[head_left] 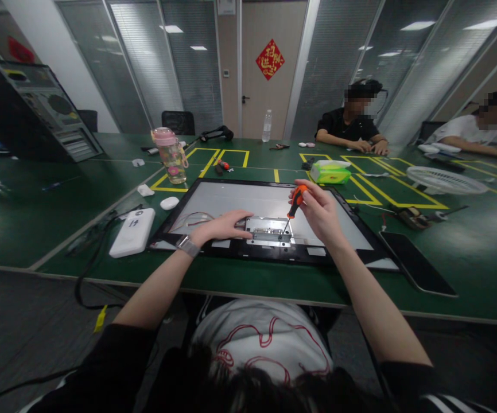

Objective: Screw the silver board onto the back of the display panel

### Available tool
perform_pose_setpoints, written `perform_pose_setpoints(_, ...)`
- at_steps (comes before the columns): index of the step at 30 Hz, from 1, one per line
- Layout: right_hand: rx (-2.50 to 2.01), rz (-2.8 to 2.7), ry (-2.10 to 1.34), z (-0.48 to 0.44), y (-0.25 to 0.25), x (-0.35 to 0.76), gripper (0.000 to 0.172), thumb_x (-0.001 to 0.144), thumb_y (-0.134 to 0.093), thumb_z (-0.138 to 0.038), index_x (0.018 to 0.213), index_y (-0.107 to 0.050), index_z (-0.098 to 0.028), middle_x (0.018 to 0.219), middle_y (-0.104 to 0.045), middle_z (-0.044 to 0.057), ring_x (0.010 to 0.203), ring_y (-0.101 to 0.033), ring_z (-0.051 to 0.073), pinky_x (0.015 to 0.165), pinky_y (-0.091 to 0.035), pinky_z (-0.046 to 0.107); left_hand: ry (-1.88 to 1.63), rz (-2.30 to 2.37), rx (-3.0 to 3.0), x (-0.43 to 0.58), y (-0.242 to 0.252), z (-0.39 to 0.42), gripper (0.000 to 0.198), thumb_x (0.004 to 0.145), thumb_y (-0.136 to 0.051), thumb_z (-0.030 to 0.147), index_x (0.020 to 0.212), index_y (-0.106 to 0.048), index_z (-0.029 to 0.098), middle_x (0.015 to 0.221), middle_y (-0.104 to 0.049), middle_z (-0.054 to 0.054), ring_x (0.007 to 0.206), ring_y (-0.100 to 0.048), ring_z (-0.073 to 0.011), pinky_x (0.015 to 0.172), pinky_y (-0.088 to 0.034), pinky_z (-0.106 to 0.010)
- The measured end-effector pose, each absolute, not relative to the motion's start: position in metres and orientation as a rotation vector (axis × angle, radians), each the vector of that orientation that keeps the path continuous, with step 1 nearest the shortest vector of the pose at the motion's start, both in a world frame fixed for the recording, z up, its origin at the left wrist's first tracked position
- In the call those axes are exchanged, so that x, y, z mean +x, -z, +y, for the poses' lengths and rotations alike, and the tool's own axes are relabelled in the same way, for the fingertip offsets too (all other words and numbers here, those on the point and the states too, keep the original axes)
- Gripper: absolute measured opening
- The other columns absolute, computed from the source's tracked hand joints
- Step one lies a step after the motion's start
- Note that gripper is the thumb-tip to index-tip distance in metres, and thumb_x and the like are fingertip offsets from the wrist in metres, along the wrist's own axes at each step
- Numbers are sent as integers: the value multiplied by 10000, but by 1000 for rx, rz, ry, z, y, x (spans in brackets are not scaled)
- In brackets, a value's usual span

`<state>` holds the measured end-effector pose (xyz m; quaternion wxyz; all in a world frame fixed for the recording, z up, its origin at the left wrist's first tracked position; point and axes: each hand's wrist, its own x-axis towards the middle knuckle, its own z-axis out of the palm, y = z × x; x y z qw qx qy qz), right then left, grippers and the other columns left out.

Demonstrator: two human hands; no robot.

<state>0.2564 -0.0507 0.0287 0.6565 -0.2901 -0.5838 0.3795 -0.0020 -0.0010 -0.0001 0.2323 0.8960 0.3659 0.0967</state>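
A flat monitor panel (231, 198) with a black frame lies face down on the green table. A small metal bracket plate (269, 230) sits at its near edge. My right hand (319, 215) is closed round a screwdriver (294, 203) with an orange and black handle, its tip down on the bracket. My left hand (222, 225) lies flat on the panel just left of the bracket, fingers stretched toward it. A watch is on my left wrist.
A white box (133, 232), a white mouse (170, 202) and black cables lie left of the panel. A dark phone (416, 264) lies to the right. A pink bottle (171, 155), green tissue pack (330, 172), fan grille (444, 179) and PC case (42, 109) stand farther off. Two people sit across.
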Motion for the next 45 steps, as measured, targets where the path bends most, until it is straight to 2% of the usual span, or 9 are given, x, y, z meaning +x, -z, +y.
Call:
perform_pose_setpoints(6, -615, -1323, -941, -52, -30, 254, 272, 817, -634, -430, 1037, -641, -271, 923, -659, 24, 842, -634, 174, 807, -522, 350, -264, 1007, 2462, -2, 0, 0, 781, 781, -562, 624, 1396, -388, 176, 1435, -442, -105, 1294, -436, -250, 1086, -317, -321)
perform_pose_setpoints(12, -636, -1291, -858, -49, -28, 258, 198, 788, -687, -384, 949, -673, -268, 834, -609, -7, 752, -604, 142, 722, -523, 297, -257, 1007, 2465, -1, -3, -3, 768, 788, -569, 601, 1398, -383, 171, 1440, -438, -104, 1298, -432, -250, 1090, -311, -319)
perform_pose_setpoints(18, -579, -1297, -942, -52, -32, 256, 274, 835, -623, -409, 1069, -650, -269, 923, -665, 28, 828, -629, 170, 812, -519, 365, -249, 1019, 2456, 0, -5, -4, 751, 797, -573, 575, 1394, -384, 161, 1438, -438, -104, 1301, -426, -242, 1097, -301, -317)
perform_pose_setpoints(23, -587, -1298, -953, -52, -32, 256, 274, 819, -640, -405, 1052, -657, -261, 955, -676, 39, 857, -634, 183, 814, -519, 371, -258, 1018, 2456, 0, -2, -3, 756, 791, -574, 592, 1395, -385, 178, 1439, -437, -99, 1300, -428, -242, 1097, -303, -317)
perform_pose_setpoints(31, -661, -1303, -790, -47, -26, 260, 175, 736, -729, -310, 896, -667, -276, 751, -601, -33, 699, -581, 124, 698, -493, 274, -262, 1008, 2451, -1, -2, -2, 757, 796, -585, 569, 1398, -381, 157, 1443, -431, -107, 1306, -420, -240, 1099, -299, -313)
perform_pose_setpoints(35, -616, -1255, -868, -50, -31, 258, 155, 805, -645, -353, 922, -688, -261, 887, -668, 13, 831, -620, 163, 758, -501, 308, -254, 1018, 2449, 0, -3, -3, 754, 796, -583, 570, 1397, -381, 162, 1444, -430, -108, 1305, -423, -246, 1098, -303, -319)
perform_pose_setpoints(38, -589, -1257, -940, -53, -34, 257, 183, 802, -641, -342, 955, -693, -257, 935, -689, 30, 874, -633, 181, 817, -500, 346, -252, 1027, 2453, 0, -4, -4, 748, 796, -586, 561, 1394, -385, 160, 1441, -434, -111, 1301, -426, -249, 1096, -305, -322)
perform_pose_setpoints(45, -627, -1283, -820, -50, -29, 258, 156, 738, -724, -279, 891, -695, -275, 754, -636, -28, 713, -596, 128, 742, -501, 289, -251, 1013, 2464, 0, -1, -2, 758, 794, -587, 568, 1403, -376, 168, 1442, -432, -107, 1301, -426, -242, 1097, -303, -315)
